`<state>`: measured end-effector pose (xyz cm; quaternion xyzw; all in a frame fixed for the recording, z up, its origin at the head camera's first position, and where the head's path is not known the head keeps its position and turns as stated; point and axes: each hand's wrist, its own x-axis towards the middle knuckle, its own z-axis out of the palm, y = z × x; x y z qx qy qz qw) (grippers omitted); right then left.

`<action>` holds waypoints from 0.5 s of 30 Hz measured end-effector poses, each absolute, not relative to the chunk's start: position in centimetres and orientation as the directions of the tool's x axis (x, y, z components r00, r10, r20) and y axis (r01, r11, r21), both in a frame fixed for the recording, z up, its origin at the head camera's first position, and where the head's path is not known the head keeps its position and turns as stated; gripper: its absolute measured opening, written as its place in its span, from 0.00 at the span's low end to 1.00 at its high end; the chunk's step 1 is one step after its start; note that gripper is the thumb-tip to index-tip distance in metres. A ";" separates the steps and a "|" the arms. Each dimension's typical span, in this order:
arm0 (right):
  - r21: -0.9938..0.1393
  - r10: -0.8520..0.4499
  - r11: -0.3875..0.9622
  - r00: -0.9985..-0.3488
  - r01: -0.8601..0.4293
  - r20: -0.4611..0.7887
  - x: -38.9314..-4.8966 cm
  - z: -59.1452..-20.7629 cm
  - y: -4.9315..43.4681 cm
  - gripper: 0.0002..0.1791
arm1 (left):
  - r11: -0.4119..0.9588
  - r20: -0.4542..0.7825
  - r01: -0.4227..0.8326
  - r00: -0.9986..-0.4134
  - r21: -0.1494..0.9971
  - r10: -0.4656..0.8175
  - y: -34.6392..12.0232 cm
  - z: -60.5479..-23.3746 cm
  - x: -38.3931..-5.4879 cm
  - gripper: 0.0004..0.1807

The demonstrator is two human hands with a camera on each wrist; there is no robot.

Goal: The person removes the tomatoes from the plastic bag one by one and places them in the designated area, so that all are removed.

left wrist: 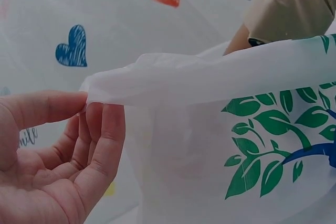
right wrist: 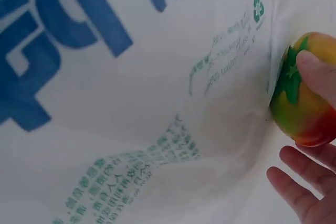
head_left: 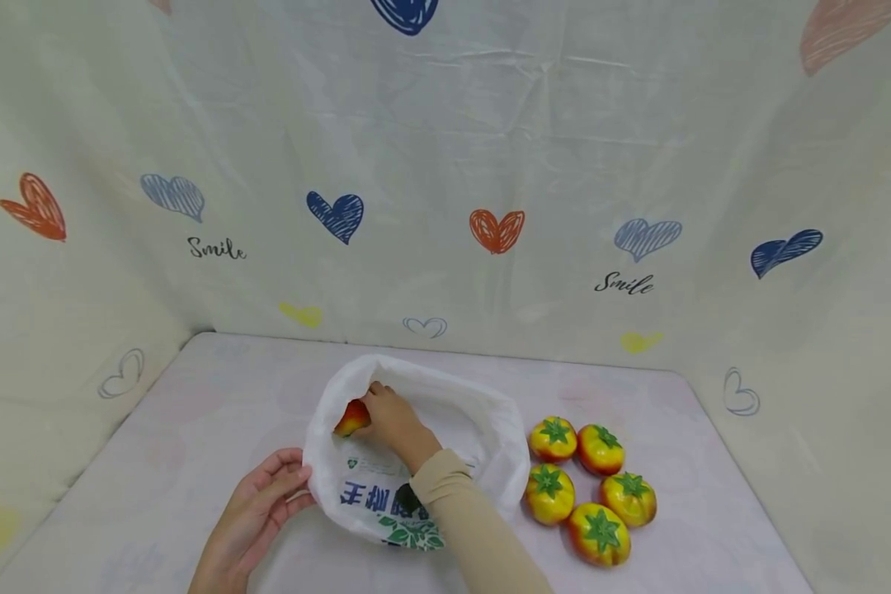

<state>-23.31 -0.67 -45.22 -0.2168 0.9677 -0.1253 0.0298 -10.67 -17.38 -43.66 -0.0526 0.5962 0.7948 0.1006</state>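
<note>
A white plastic bag (head_left: pixel 445 384) with blue lettering and green leaf prints stands on the table, its mouth spread wide and its rim folded outward. My left hand (head_left: pixel 260 503) pinches the folded rim on the left side between thumb and fingertips, as the left wrist view shows close up. Down inside the bag, my right hand (head_left: pixel 399 422) holds a yellow-and-red tomato (right wrist: pixel 307 116) with a green star-shaped calyx. The thumb lies on the calyx, and the tomato is right by the bag's inner wall. Part of that hand is outside the right wrist view.
Several similar tomatoes (head_left: pixel 600 532) lie grouped on the table (head_left: pixel 705 495) to the right of the bag. A small dark object (head_left: pixel 407 499) shows beside the right forearm, over the bag's lettering. Behind the table hangs a pale curtain (head_left: pixel 431 165) printed with hearts.
</note>
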 end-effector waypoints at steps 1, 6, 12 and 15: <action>-0.268 -0.422 0.875 -0.907 -0.402 -0.016 -23.3 -45.3 -0.6 0.36 | -0.268 -0.205 -0.223 -0.974 0.937 0.095 -17.4 -43.7 -10.7 0.07; -0.289 -0.414 0.878 -0.909 -0.382 -0.055 -23.3 -45.0 -0.3 0.36 | -0.264 -0.213 -0.227 -0.974 0.937 0.081 -17.3 -43.6 -10.7 0.06; -0.292 -0.418 0.881 -0.902 -0.372 -0.112 -22.9 -44.5 0.3 0.35 | -0.258 -0.251 -0.256 -0.966 0.931 0.053 -17.0 -43.5 -10.8 0.06; -0.332 -0.431 0.866 -0.895 -0.373 -0.118 -22.6 -44.3 0.7 0.34 | -0.265 -0.232 -0.243 -0.970 0.933 0.074 -17.1 -43.6 -10.7 0.06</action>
